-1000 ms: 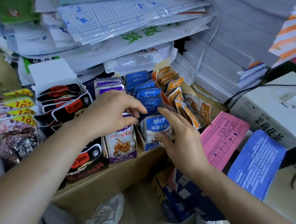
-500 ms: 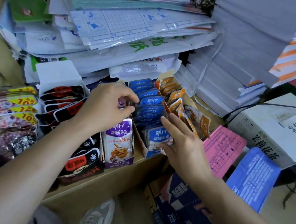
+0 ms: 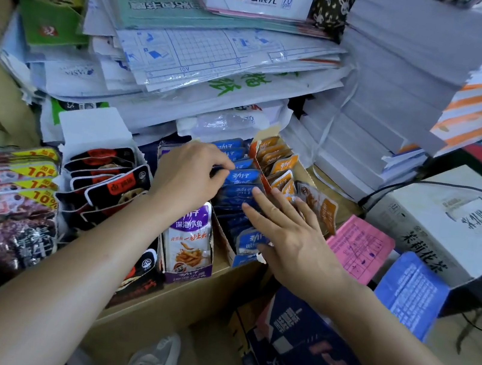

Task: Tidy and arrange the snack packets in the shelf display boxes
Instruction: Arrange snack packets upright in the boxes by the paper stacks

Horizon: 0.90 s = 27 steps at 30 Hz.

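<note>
Several display boxes stand side by side on a wooden shelf (image 3: 183, 296). The blue snack packets (image 3: 242, 176) fill one box, between the purple packets (image 3: 190, 237) and the orange packets (image 3: 277, 164). My left hand (image 3: 186, 178) reaches over the purple box, its fingers curled, and its fingertips pinch the top of a blue packet in the middle of the row. My right hand (image 3: 290, 240) lies with straight fingers on the front blue packets and presses them. Black-and-red packets (image 3: 108, 175) stand in the box further left.
Packets with yellow labels (image 3: 12, 181) lean at the far left. Paper stacks (image 3: 370, 114) and plastic-wrapped sheets (image 3: 208, 60) crowd close behind the boxes. A pink pad (image 3: 360, 248), a blue pad (image 3: 410, 291) and a white carton (image 3: 454, 222) lie right. Below the shelf are a dark carton (image 3: 302, 343) and shoes.
My left hand has shifted from the purple box towards the blue row and now pinches a blue packet. My right hand has risen and laid its fingers flat on the front blue packets.
</note>
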Available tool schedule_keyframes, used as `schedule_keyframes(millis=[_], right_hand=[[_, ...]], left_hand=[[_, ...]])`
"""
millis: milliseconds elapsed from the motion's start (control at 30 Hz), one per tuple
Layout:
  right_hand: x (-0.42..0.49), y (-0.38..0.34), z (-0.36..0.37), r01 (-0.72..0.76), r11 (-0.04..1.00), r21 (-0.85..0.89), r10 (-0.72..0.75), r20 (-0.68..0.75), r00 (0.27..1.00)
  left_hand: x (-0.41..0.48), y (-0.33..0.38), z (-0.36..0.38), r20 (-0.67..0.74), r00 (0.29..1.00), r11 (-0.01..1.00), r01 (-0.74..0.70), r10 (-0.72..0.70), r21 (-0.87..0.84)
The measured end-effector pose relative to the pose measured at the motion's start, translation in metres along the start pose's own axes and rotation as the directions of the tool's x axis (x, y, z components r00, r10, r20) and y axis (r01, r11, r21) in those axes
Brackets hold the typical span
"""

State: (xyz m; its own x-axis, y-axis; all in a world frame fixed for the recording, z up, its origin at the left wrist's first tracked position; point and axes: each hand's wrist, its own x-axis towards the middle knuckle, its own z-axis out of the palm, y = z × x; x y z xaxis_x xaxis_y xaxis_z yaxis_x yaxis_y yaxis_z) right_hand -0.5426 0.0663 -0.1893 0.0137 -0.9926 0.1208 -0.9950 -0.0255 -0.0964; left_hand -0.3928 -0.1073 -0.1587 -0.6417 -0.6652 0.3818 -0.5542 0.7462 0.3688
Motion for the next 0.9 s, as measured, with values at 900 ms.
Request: schedule_keyframes(millis=[900], right_hand=[[0.004, 0.006, -0.014, -0.171, 0.958, 0.229, 0.149, 0.113, 0.982]], left_hand=[[-0.025, 0.004, -0.024, 0.234, 0.967, 0.962, -0.156, 0.101, 0.226]])
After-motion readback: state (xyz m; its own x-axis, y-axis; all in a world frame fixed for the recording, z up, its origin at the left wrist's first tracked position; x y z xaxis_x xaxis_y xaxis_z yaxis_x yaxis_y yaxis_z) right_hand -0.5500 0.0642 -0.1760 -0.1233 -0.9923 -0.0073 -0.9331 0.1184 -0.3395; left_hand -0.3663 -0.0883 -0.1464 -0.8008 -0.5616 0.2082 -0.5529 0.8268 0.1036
